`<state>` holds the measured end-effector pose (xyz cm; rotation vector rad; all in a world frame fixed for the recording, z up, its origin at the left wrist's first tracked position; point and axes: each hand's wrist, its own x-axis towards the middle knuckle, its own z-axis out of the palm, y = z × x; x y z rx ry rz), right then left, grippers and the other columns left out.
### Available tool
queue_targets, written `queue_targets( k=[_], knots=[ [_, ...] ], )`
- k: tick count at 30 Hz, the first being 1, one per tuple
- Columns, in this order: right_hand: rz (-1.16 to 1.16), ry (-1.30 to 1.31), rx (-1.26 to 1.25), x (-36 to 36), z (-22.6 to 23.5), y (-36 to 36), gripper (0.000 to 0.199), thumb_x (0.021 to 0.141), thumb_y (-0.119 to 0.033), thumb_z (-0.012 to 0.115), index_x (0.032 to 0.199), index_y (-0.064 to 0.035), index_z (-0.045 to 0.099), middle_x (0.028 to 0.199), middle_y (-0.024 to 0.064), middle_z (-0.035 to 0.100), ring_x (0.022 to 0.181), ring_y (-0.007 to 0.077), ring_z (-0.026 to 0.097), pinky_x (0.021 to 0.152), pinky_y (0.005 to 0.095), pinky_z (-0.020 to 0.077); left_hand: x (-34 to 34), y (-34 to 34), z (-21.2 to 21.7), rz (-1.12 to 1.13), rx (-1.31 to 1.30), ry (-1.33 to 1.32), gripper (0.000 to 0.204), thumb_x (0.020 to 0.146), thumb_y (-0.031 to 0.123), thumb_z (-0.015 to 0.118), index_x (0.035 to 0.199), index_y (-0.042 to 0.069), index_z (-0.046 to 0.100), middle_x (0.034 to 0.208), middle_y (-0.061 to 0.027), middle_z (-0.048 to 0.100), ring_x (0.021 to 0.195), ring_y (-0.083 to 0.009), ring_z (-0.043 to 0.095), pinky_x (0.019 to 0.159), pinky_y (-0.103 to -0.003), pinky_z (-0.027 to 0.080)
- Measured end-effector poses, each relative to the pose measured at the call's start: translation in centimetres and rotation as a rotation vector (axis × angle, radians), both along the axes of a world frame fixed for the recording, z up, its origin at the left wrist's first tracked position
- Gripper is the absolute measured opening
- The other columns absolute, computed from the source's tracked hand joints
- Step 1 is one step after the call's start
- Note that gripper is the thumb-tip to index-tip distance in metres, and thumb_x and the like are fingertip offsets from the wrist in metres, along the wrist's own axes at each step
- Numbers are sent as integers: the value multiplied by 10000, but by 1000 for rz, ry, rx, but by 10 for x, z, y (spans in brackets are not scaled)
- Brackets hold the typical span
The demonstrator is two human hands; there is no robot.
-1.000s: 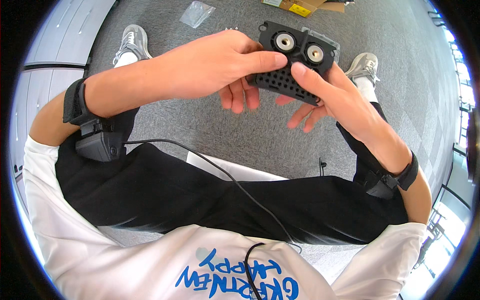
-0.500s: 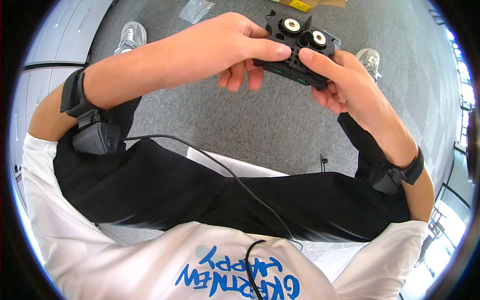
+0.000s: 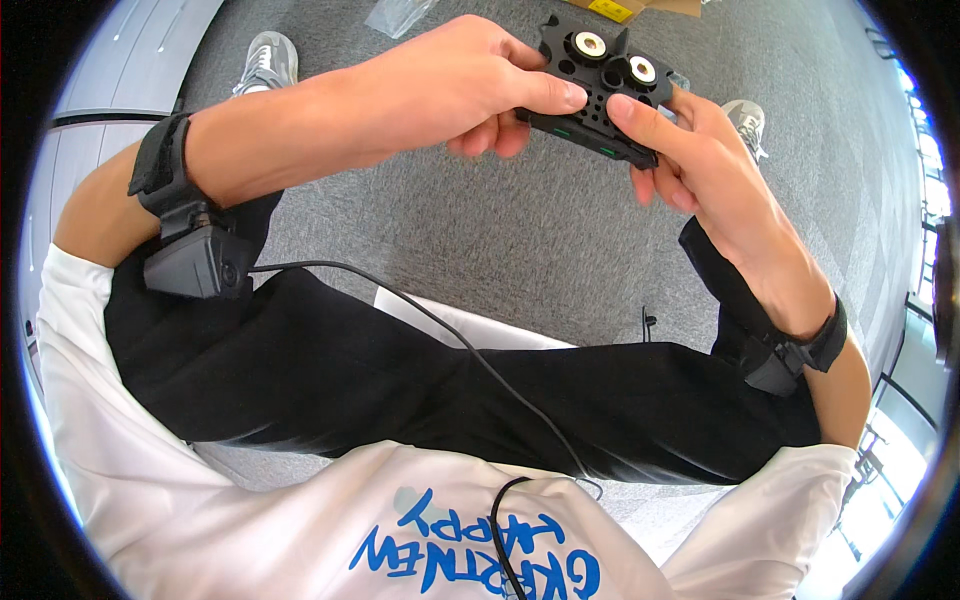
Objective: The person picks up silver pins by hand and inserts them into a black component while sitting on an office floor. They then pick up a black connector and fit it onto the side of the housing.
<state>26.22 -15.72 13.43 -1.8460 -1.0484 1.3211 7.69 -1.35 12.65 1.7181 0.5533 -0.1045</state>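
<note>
Between my two hands is a black plate-like device with two round silver-centred knobs, a pointed fin between them, rows of small holes and two green marks along its near edge. My left hand grips its left end, thumb pressed on the top face and fingers curled beneath. Its right end is held by my right hand, with that thumb also on the top near the holes. The two thumb tips lie close together but apart. The device tilts down to the right. Its underside is hidden.
Black strapped units sit on my left forearm and right forearm. A black cable runs from the left one across my lap. On the grey carpet ahead are a clear plastic bag and an open cardboard box. Pale cabinets stand at left.
Both hands and the device have shifted slightly up and to the right. The device's near edge has tipped a little, and fewer left-hand fingers show beneath it.
</note>
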Motion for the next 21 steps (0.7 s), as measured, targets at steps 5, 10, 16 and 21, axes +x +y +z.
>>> queue_targets(
  k=[5,10,16,21],
  knots=[
    [-30,-23,71,-1,7,4,467,898,-482,673,962,-22,623,609,33,589,456,20,467,426,171,313,1,4,1,3,122,-16,472,940,483,609,927,14,659,601,19,558,443,-15,469,404,-159,329],
    [-72,-18,79,2,9,7,499,901,-523,642,931,-25,619,606,27,575,451,23,456,424,175,303,4,3,5,49,114,-68,472,950,510,577,869,51,652,580,29,533,438,-18,460,411,-168,323],
    [-121,147,12,2,14,4,494,923,-544,592,893,-52,612,593,28,527,452,50,393,448,198,288,2,7,11,42,48,-79,482,959,530,556,804,82,648,543,38,504,424,-21,437,406,-169,303],
    [-129,111,35,0,16,6,481,941,-506,594,906,-27,609,595,28,529,453,26,395,436,171,282,1,7,11,60,67,-81,478,958,528,557,828,77,647,544,41,502,420,-16,423,402,-169,294]
  ],
)
